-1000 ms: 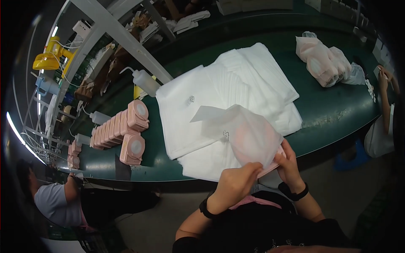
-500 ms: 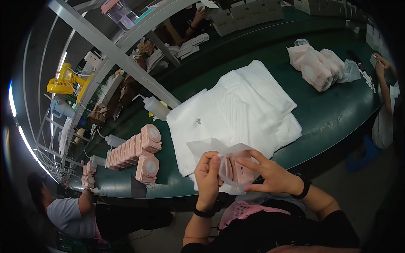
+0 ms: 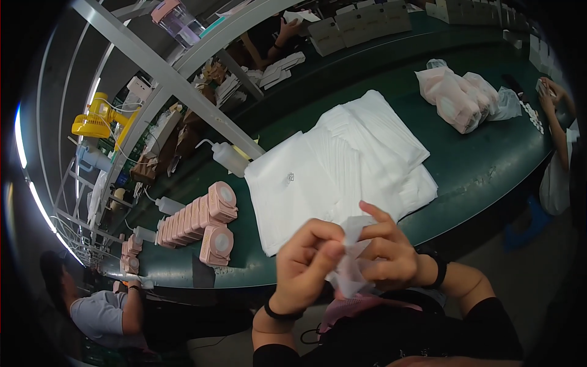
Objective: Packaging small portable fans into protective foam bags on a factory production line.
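Close to your chest, below the table edge, your left hand (image 3: 309,260) and right hand (image 3: 385,254) pinch 1 thin white foam pouch (image 3: 350,269) between them, fingertips meeting at its upper edge, probably to work its mouth apart. Holding it raised keeps it free of the stack of white foam pouches (image 3: 336,165) fanned on the green table (image 3: 483,165) within easy reach. Left of that stack, pink round-faced devices (image 3: 195,220) stand in a row, apparently queued, with 1 lying nearest the table edge.

Pink round cases (image 3: 195,223) line the green table (image 3: 489,159).
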